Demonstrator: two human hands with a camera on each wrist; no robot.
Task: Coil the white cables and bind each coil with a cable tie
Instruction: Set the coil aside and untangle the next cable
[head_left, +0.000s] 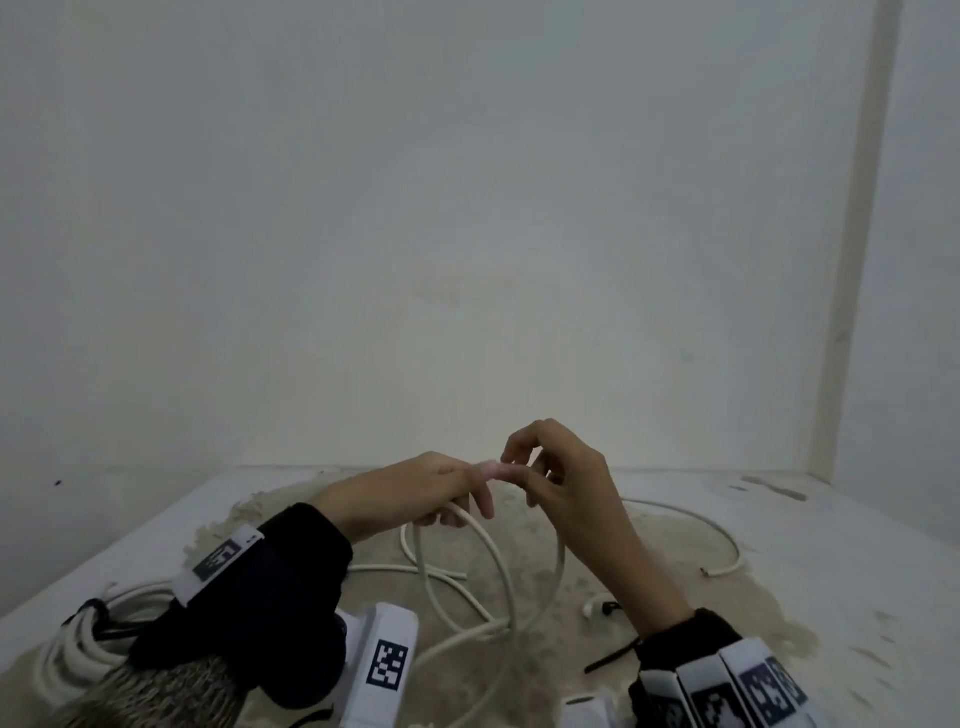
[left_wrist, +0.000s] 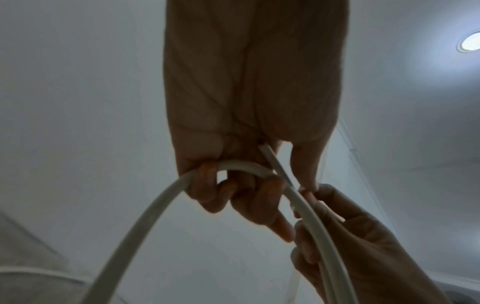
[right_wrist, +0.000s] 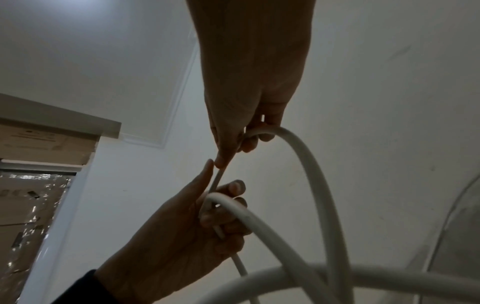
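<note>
1. Spanning the lower part of the head view: a stained white table (head_left: 810, 561) set against a pale wall (head_left: 467, 208).
2. Resting at the table's left edge, partly behind the left sleeve: a finished coil of white cable (head_left: 67, 652), with something dark across it.
3. Hanging in loose loops from both hands down to the table: the white cable (head_left: 498, 571), raised above the table's middle.
4. Lying apart on the right: another white cable (head_left: 727, 540), one cut end showing.
5. Curling around a bend of the held cable: left hand (head_left: 415, 488), fingers closed over it, index finger stretched toward the right hand.
6. Gripping the same cable just beside: right hand (head_left: 566, 478), lower fingers wrapped around the strand, thumb and forefinger bent above.
7. Lying near the right wrist: a black cable tie (head_left: 610, 657).
</note>
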